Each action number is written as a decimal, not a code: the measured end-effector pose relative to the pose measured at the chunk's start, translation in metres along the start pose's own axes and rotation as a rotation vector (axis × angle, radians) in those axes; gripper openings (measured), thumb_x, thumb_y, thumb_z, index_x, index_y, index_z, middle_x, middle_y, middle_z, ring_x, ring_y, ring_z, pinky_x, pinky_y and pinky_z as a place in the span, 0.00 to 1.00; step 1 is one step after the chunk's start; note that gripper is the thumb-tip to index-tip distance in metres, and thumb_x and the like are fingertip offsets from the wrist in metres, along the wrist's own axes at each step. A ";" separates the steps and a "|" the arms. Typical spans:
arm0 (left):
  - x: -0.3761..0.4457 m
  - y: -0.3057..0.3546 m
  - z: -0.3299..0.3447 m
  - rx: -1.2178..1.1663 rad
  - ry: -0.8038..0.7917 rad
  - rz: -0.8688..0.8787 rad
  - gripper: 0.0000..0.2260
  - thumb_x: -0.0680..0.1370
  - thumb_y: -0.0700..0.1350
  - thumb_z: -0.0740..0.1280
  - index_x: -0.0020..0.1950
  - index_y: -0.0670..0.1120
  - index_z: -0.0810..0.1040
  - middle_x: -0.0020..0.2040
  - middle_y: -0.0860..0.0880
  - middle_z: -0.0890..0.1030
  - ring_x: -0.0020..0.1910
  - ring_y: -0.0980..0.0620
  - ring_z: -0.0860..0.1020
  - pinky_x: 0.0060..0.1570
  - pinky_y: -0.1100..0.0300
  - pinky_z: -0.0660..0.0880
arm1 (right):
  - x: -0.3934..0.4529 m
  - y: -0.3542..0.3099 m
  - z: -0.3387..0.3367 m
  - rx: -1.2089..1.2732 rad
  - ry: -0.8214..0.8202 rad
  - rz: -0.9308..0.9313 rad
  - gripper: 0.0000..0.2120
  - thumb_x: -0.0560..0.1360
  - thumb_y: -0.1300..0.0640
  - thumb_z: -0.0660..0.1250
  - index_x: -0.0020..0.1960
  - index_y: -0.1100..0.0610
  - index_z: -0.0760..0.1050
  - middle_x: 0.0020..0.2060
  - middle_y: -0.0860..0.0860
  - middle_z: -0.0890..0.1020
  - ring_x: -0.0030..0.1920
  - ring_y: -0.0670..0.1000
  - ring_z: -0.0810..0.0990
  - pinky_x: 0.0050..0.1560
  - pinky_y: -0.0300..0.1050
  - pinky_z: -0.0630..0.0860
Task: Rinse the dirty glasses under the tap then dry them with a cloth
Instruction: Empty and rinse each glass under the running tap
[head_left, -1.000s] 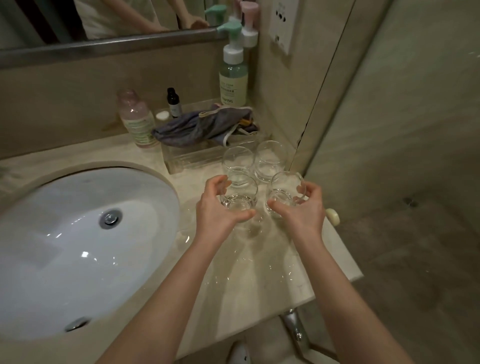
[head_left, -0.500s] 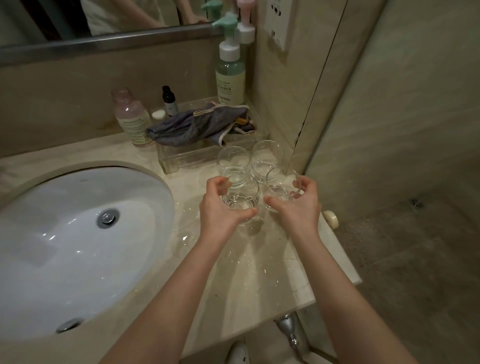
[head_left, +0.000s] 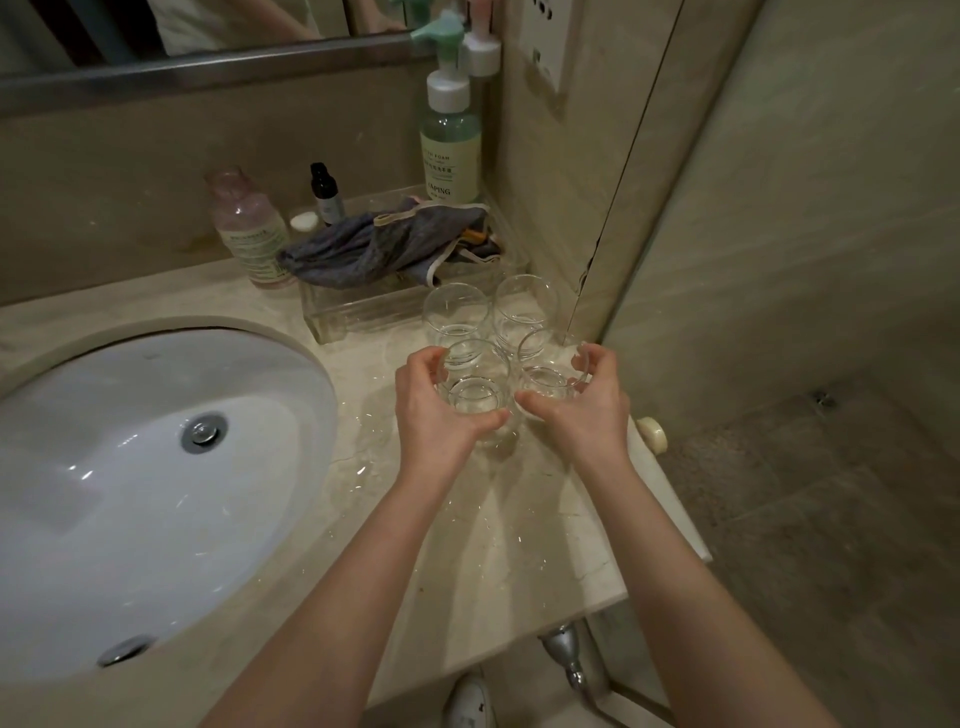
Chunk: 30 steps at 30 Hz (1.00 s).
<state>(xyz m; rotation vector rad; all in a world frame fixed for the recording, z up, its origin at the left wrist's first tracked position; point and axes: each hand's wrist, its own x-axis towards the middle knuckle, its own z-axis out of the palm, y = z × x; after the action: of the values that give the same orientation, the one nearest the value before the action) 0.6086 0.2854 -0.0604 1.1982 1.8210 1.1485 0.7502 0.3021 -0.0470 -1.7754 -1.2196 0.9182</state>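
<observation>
Several clear glasses stand together on the wet marble counter (head_left: 509, 545) right of the sink. My left hand (head_left: 439, 410) curls round the near left glass (head_left: 475, 387). My right hand (head_left: 582, 402) curls round the near right glass (head_left: 550, 369). Two more glasses, a left one (head_left: 453, 312) and a right one (head_left: 525, 304), stand just behind, touching the front pair. A grey cloth (head_left: 384, 247) lies crumpled on a clear plastic box (head_left: 358, 312) behind the glasses. No tap is in view.
The white oval sink (head_left: 145, 467) fills the left side. Against the back wall stand a pink bottle (head_left: 249, 228), a small dark bottle (head_left: 324, 195) and a tall pump bottle (head_left: 449, 145). The counter ends at the right above a tiled floor (head_left: 810, 519).
Both hands have slid the two near glasses back, up against the two rear glasses. The grip of each hand is unchanged.
</observation>
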 end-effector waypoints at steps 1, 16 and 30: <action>0.000 0.000 0.000 0.008 0.001 0.000 0.38 0.59 0.41 0.83 0.63 0.52 0.68 0.61 0.50 0.71 0.58 0.56 0.72 0.55 0.67 0.67 | 0.000 0.000 -0.001 -0.008 -0.006 -0.002 0.42 0.64 0.56 0.81 0.71 0.56 0.63 0.65 0.52 0.73 0.64 0.52 0.74 0.63 0.48 0.72; 0.001 0.022 -0.104 0.545 -0.306 0.103 0.35 0.66 0.55 0.79 0.69 0.48 0.70 0.65 0.48 0.74 0.65 0.49 0.72 0.62 0.52 0.71 | -0.029 -0.050 -0.031 -0.520 -0.099 -0.369 0.33 0.67 0.56 0.77 0.68 0.60 0.69 0.63 0.58 0.72 0.64 0.60 0.70 0.64 0.53 0.67; -0.023 -0.030 -0.382 0.675 -0.092 -0.050 0.25 0.68 0.52 0.79 0.62 0.49 0.77 0.55 0.52 0.77 0.54 0.53 0.74 0.52 0.57 0.72 | -0.133 -0.183 0.128 -0.613 -0.675 -0.606 0.23 0.71 0.56 0.75 0.64 0.53 0.74 0.55 0.50 0.78 0.50 0.48 0.75 0.48 0.41 0.72</action>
<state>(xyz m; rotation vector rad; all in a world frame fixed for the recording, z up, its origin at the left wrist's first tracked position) 0.2750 0.1402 0.0634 1.5206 2.2277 0.4322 0.5295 0.2445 0.0774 -1.3638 -2.5169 0.8388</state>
